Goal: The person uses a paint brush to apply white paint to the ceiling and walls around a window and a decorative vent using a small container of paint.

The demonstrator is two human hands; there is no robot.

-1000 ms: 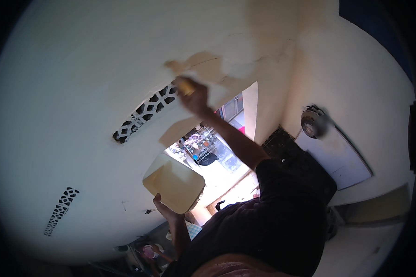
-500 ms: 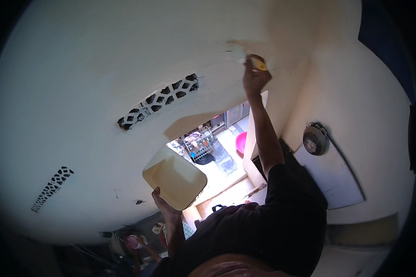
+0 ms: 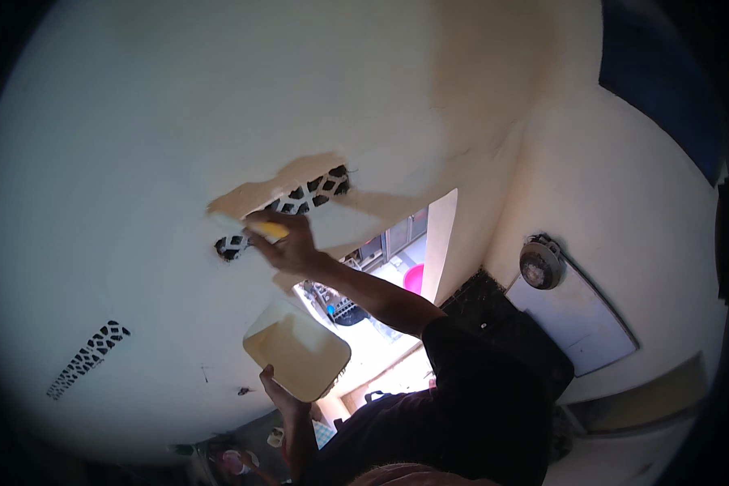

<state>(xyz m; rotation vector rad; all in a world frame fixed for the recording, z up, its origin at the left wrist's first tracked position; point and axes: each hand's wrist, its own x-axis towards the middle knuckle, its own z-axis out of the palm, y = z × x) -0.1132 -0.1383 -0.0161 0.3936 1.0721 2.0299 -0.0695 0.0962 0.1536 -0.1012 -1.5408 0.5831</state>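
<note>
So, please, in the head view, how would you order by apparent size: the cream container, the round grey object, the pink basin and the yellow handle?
1. Cream container
2. Round grey object
3. Pink basin and yellow handle: they look alike, each partly hidden, so I leave them unranked.

You can read no text, label, number or sign: the tub [image 3: 300,354] you hold shows none, the tool [image 3: 272,229] above the tub is too small and blurred to tell, and no lettering can be made out on the wall [image 3: 158,267] left of the tub or the board [image 3: 587,324] right of it
</note>
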